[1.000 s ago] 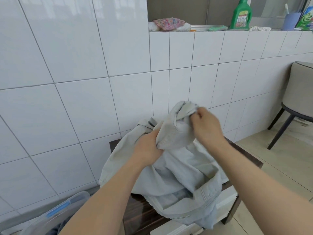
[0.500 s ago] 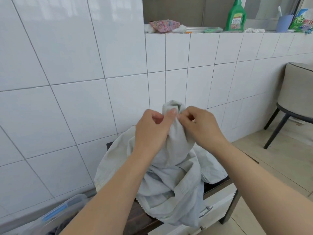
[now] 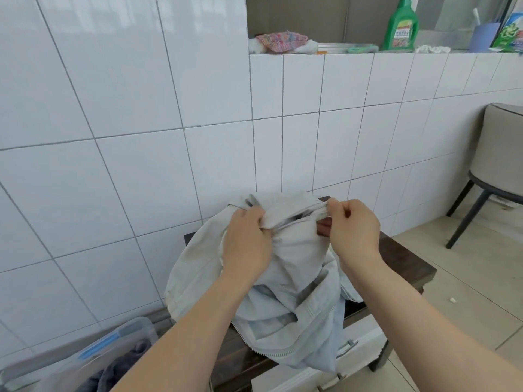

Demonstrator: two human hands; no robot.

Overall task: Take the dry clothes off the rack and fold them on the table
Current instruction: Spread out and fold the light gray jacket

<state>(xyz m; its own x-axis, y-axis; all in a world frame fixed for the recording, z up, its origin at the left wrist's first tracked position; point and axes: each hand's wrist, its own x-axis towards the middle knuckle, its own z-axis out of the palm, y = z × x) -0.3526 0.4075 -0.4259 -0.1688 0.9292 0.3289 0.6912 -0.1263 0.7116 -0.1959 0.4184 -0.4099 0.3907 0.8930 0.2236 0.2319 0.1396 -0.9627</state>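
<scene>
Left hand point(image 3: 249, 244) and right hand point(image 3: 353, 230) both pinching jacket point(image 3: 297, 278) edge, probably the collar, over table point(image 3: 407, 267).

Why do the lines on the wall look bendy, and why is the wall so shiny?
In the head view, the wide-angle lens bows the grout lines of the white tiled wall, most near the edges. The glossy tiles mirror daylight as pale glare at the top left. The left hand, the right hand and the pale grey zip jacket look sharp, with only soft shadows.

Pale grey zip-up jacket point(image 3: 285, 284) sits bunched on the dark wooden surface point(image 3: 407, 267), zipper edge hanging over the front.
</scene>
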